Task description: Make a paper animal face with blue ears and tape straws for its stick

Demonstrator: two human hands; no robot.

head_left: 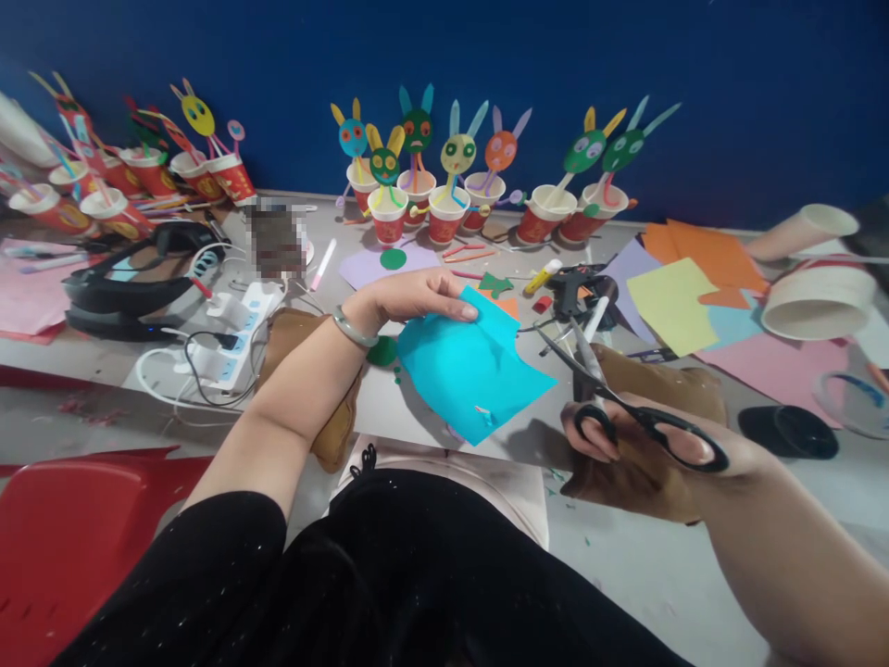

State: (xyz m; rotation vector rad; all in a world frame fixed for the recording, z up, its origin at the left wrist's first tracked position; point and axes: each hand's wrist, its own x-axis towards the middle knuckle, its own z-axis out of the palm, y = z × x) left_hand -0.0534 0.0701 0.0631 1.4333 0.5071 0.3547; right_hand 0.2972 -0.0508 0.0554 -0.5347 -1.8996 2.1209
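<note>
Between thumb and fingers, my left hand [425, 298] grips a bright blue sheet of paper [472, 371] by its upper edge. The sheet's right side has a curved cut edge and pointed corners. My right hand [597, 428] has its fingers in the handles of a pair of black-handled scissors [590, 357]. Their blades are spread apart and point up and left, just right of the paper, apart from it. Beside my left wrist lies a dark green paper circle [381, 350]. Green paper scraps [496, 283] lie beyond the sheet.
Red paper cups [448, 222] with paper rabbit figures stand along the blue wall. A white power strip [240, 338] with cables and a black headset-like device [139, 287] lie left. Coloured paper [673, 301], a glue gun [578, 289] and a paper-cup stack [820, 301] are right.
</note>
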